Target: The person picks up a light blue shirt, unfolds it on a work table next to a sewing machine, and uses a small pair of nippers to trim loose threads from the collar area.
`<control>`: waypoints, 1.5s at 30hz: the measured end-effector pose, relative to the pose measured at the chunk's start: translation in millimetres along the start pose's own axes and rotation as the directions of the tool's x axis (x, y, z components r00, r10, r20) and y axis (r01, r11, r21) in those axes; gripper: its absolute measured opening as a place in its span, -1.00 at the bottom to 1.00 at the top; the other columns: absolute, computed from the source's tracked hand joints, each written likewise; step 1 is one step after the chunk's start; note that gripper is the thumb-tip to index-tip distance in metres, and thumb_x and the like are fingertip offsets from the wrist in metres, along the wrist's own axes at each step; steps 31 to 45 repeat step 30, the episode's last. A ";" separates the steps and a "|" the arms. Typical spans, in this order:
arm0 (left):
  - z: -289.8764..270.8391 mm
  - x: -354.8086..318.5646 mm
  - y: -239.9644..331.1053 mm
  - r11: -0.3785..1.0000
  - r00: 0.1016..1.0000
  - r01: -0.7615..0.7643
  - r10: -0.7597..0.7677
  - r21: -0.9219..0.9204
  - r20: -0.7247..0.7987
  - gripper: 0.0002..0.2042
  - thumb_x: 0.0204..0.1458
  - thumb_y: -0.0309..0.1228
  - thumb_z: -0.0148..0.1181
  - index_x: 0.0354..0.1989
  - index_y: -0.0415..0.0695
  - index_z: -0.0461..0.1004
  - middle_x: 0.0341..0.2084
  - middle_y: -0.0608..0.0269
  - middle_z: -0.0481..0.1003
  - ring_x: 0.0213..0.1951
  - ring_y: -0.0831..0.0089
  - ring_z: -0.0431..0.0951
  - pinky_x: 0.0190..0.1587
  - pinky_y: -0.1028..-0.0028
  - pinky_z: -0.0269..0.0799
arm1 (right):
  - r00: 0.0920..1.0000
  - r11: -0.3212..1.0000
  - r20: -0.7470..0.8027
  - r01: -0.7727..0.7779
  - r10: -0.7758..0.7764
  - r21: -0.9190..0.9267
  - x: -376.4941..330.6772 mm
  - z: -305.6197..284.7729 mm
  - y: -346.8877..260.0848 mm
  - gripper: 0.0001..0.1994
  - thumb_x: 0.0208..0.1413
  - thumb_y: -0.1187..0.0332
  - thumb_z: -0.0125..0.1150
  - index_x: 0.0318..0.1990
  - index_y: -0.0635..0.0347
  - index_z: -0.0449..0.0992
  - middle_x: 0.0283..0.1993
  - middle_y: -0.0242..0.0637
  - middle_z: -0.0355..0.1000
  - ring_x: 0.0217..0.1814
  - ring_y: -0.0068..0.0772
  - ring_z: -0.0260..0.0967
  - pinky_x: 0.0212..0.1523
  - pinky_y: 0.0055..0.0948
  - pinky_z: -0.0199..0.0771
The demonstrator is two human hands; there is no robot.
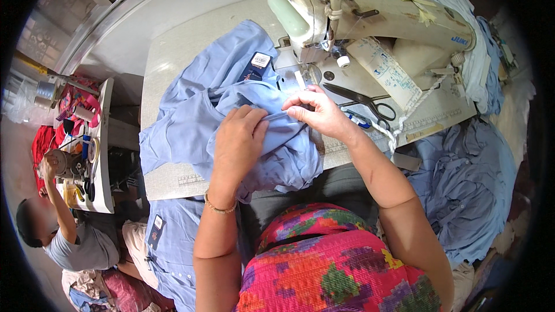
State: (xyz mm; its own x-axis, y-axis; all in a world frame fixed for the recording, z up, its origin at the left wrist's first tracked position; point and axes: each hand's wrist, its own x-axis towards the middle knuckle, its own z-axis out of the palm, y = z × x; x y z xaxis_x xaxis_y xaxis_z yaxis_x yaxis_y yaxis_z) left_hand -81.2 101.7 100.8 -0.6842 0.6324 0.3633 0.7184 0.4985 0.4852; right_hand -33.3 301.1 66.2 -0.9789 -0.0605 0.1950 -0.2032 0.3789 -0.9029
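Note:
A light blue shirt [193, 118] lies bunched on the sewing table, with a dark navy hang tag [258, 66] on its upper part. My left hand [238, 138] presses on the cloth, its fingers curled closed over a fold. Just right of it, my right hand [319, 114] pinches the edge of the same shirt between thumb and fingers. Both hands are in front of the sewing machine [376, 14], below its needle area. Black scissors [364, 101] lie on the table beyond my right hand.
A blue marked tool [356, 119] and twisted white cord [399, 130] lie near the scissors. Blue garments are piled at right [462, 190], and another tagged blue shirt [173, 242] hangs at lower left. A co-worker [81, 248] sits at another table [104, 179] on the far left.

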 end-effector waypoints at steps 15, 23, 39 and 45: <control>-11.0 -13.3 -1.0 0.980 0.991 0.117 -0.105 -0.159 0.084 -0.88 -0.09 -0.41 0.16 -0.42 -0.19 0.51 -0.47 0.16 0.51 -0.31 0.26 0.44 -0.10 0.35 0.19 | 0.999 0.997 0.010 -0.041 0.041 0.059 0.2 0.1 -1.2 -0.85 0.01 0.26 0.20 -0.35 0.13 0.51 -0.34 -0.44 0.40 -0.18 -0.49 0.17 -0.05 -0.47 0.12; -23.4 -16.1 -1.2 0.970 0.983 0.176 -0.162 -0.169 0.091 -0.89 -0.07 -0.45 0.14 -0.42 -0.24 0.49 -0.47 0.09 0.50 -0.39 0.19 0.45 -0.22 0.35 0.27 | 1.000 1.000 -0.010 -0.022 0.022 0.023 -0.6 0.6 2.6 -0.84 0.04 0.26 0.16 -0.36 0.13 0.50 -0.36 -0.46 0.40 -0.21 -0.50 0.16 -0.10 -0.49 0.15; -22.2 -14.7 22.5 0.912 0.924 0.351 -0.301 -0.212 0.234 -0.84 -0.06 -0.41 0.16 -0.38 -0.26 0.47 -0.47 0.02 0.49 -0.33 0.12 0.50 -0.13 0.32 0.30 | 0.995 0.994 0.001 -0.099 0.099 0.052 -0.3 -3.6 -2.8 -0.83 0.07 0.25 0.12 -0.33 0.13 0.51 -0.35 -0.45 0.40 -0.19 -0.50 0.16 -0.07 -0.46 0.13; -22.2 -14.7 22.5 0.912 0.924 0.351 -0.301 -0.212 0.234 -0.84 -0.06 -0.41 0.16 -0.38 -0.26 0.47 -0.47 0.02 0.49 -0.33 0.12 0.50 -0.13 0.32 0.30 | 0.995 0.994 0.001 -0.099 0.099 0.052 -0.3 -3.6 -2.8 -0.83 0.07 0.25 0.12 -0.33 0.13 0.51 -0.35 -0.45 0.40 -0.19 -0.50 0.16 -0.07 -0.46 0.13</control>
